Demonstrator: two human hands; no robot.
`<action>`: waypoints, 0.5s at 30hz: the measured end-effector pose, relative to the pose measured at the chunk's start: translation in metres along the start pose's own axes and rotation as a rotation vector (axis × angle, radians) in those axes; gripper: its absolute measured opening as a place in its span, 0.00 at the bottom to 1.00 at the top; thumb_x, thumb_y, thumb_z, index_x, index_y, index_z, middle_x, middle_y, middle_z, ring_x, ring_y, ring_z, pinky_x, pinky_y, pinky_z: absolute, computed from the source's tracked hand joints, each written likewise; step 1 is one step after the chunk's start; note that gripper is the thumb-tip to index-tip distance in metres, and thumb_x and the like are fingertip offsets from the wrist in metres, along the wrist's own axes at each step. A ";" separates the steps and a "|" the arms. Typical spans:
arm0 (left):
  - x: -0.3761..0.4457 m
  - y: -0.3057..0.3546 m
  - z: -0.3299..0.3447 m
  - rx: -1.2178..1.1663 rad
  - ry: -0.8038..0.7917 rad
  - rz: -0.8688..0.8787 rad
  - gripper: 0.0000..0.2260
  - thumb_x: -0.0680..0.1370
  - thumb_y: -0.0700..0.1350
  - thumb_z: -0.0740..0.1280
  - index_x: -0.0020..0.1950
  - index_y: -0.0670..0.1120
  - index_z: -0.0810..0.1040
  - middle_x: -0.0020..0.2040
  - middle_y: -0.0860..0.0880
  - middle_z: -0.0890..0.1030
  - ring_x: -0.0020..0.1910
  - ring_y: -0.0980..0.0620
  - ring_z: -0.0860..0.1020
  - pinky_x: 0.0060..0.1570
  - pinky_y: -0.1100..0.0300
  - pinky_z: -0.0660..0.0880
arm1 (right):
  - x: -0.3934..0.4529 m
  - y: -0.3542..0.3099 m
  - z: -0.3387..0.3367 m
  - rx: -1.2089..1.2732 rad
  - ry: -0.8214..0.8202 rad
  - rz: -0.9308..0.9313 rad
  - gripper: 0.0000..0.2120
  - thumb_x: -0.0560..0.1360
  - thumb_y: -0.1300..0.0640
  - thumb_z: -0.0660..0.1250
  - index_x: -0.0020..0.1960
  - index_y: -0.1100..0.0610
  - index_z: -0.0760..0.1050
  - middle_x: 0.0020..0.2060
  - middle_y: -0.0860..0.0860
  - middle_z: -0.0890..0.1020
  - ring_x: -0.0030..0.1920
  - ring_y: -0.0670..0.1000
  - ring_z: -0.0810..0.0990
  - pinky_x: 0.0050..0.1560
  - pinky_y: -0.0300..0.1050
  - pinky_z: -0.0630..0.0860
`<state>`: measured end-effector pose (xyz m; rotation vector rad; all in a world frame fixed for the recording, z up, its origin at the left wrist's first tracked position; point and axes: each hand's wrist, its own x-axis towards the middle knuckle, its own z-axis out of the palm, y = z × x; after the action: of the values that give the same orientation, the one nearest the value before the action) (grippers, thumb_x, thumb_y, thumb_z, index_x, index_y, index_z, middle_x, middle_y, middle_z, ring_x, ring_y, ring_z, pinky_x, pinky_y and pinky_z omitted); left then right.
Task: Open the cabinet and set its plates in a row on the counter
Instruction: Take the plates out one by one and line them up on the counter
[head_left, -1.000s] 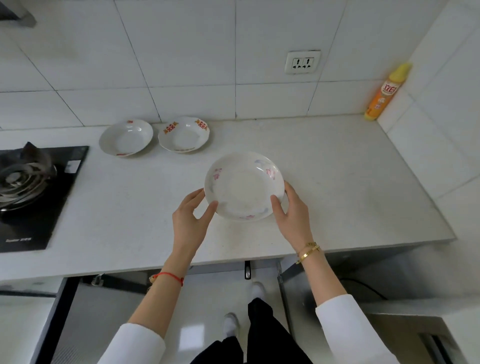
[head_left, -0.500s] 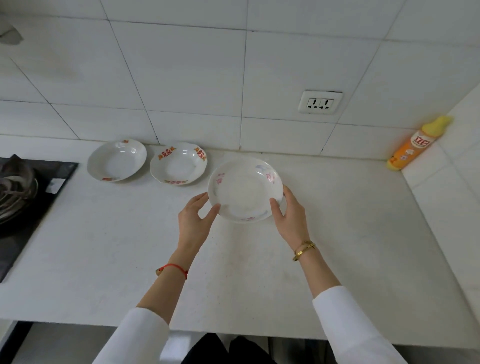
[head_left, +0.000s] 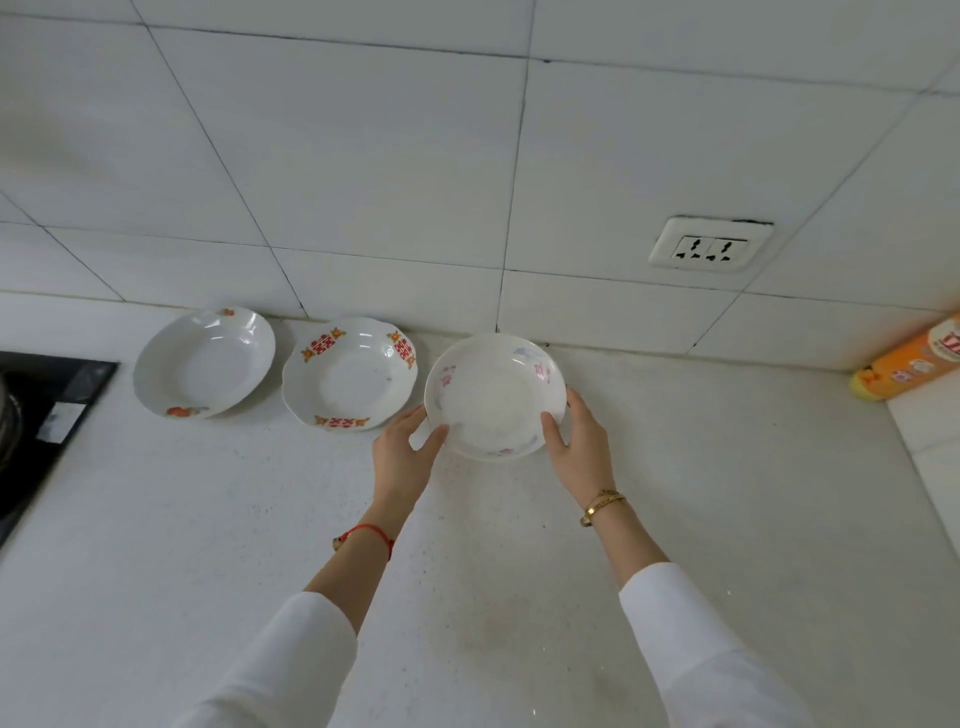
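A white plate with pink flowers (head_left: 493, 395) sits at the back of the white counter (head_left: 208, 519), close to the tiled wall. My left hand (head_left: 402, 449) grips its near left rim and my right hand (head_left: 579, 441) grips its near right rim. To its left lie a plate with red and gold marks (head_left: 350, 374) and, further left, a plate with orange marks (head_left: 202, 361). The three form a line along the wall. The cabinet is out of view.
A black gas hob (head_left: 47, 415) lies at the counter's left edge. An orange bottle with a yellow cap (head_left: 909, 364) lies in the right corner. A wall socket (head_left: 709, 249) is above and right of the flowered plate.
Both hands carried the flowered plate from the counter's front edge to the back, beside the red-marked plate. The view shifted up and forward, so the open cabinet below dropped out of sight.
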<state>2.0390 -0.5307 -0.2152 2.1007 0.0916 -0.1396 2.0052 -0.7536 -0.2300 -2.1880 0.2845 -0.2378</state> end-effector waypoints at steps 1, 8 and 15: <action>0.006 -0.003 0.004 -0.005 0.001 -0.013 0.17 0.76 0.47 0.70 0.65 0.46 0.79 0.65 0.49 0.78 0.65 0.50 0.75 0.67 0.53 0.71 | 0.006 0.004 0.004 0.001 -0.006 0.006 0.21 0.79 0.52 0.61 0.71 0.54 0.66 0.62 0.48 0.78 0.57 0.43 0.76 0.51 0.25 0.70; 0.038 -0.024 0.023 0.038 -0.001 -0.045 0.18 0.76 0.48 0.70 0.66 0.46 0.78 0.65 0.48 0.78 0.64 0.48 0.75 0.66 0.55 0.70 | 0.036 0.026 0.026 -0.002 -0.043 0.057 0.20 0.79 0.52 0.63 0.70 0.52 0.67 0.60 0.48 0.79 0.59 0.47 0.77 0.50 0.28 0.72; 0.045 -0.031 0.030 0.085 0.009 -0.027 0.19 0.77 0.48 0.69 0.67 0.47 0.77 0.65 0.49 0.78 0.64 0.49 0.75 0.65 0.61 0.65 | 0.046 0.034 0.036 -0.029 -0.071 0.097 0.21 0.78 0.52 0.64 0.70 0.54 0.67 0.59 0.49 0.79 0.53 0.43 0.76 0.43 0.21 0.70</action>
<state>2.0781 -0.5402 -0.2627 2.1856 0.1214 -0.1530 2.0546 -0.7589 -0.2760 -2.1992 0.3549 -0.1028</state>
